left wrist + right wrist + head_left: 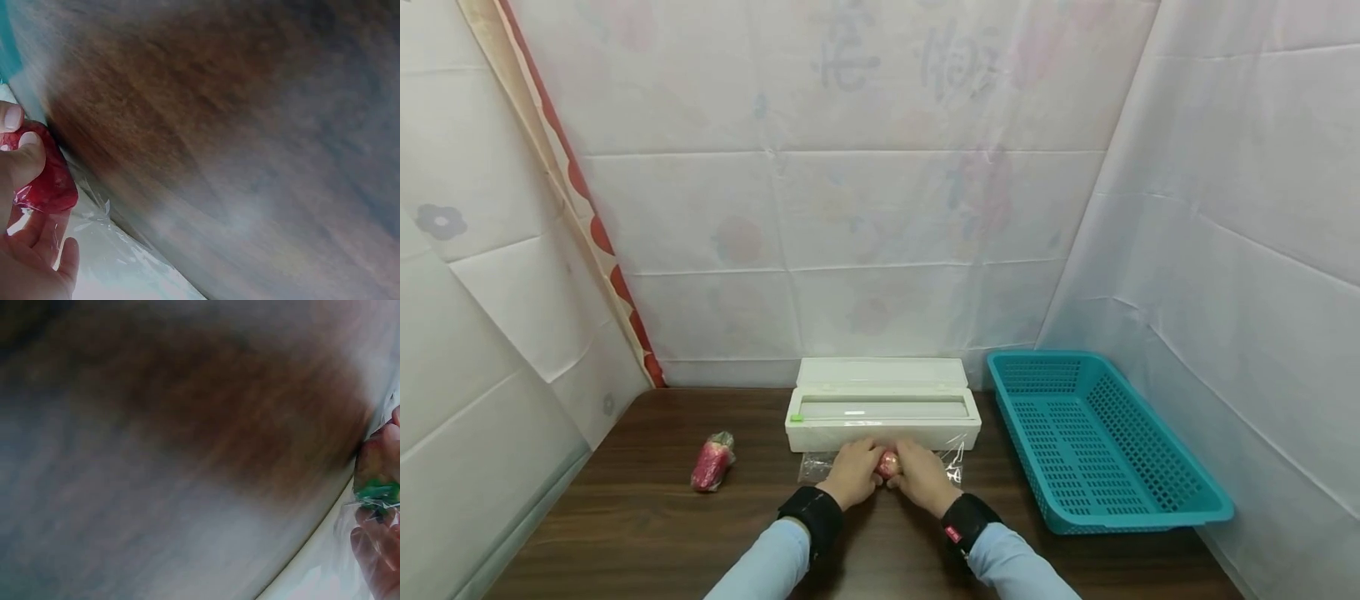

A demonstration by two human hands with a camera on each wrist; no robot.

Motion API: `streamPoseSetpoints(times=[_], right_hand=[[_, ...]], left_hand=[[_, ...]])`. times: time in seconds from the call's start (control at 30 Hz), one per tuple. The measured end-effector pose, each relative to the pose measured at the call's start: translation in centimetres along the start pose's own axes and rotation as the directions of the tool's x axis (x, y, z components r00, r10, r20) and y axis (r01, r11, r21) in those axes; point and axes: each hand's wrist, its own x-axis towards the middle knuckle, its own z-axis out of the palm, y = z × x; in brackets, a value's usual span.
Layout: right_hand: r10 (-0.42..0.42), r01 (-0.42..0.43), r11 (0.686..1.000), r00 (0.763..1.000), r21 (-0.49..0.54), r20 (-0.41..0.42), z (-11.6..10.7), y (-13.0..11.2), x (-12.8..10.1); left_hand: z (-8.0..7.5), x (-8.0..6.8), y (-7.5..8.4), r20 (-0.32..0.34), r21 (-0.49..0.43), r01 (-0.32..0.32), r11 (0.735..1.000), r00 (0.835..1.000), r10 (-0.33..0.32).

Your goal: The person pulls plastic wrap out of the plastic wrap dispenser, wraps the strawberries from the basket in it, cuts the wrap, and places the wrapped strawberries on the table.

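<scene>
Both hands hold a red rounded item (888, 465) in clear film, just in front of a white cling film dispenser (883, 432). My left hand (854, 470) grips its deep red end from the left; in the left wrist view the thumb (30, 153) presses on it. From the right, my right hand (922, 475) holds the other end, where the right wrist view shows a tan and green part (375, 487) under gathered film. Clear film (816, 467) spreads beneath the hands, along the dispenser's front. The fingers hide much of the item.
A second film-wrapped red item (713, 462) lies on the dark wooden table (647, 517) at the left. To the right stands a teal plastic basket (1108, 527). The dispenser's lid (882, 372) is raised against the white cloth wall (872, 317).
</scene>
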Motion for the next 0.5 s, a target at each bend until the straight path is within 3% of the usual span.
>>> streamPoseSetpoints(times=[0.2,0.37,0.5], right_hand=[[-0.038,0.035,0.998,0.998,-0.049,-0.059,0.51,0.1,-0.08],[-0.011,0.009,0.999,0.999,-0.034,-0.046,0.4,0.02,-0.01],[0.015,-0.015,1.0,0.999,-0.02,-0.032,0.26,-0.04,0.11]], left_hand=[[-0.22,-0.03,-0.26,0.001,-0.075,0.033,0.997,0.999,-0.033],[-0.15,-0.17,-0.28,-0.001,-0.213,0.094,0.972,0.995,-0.097],[-0.13,-0.26,-0.16,-0.003,-0.261,0.126,0.957,0.991,-0.131]])
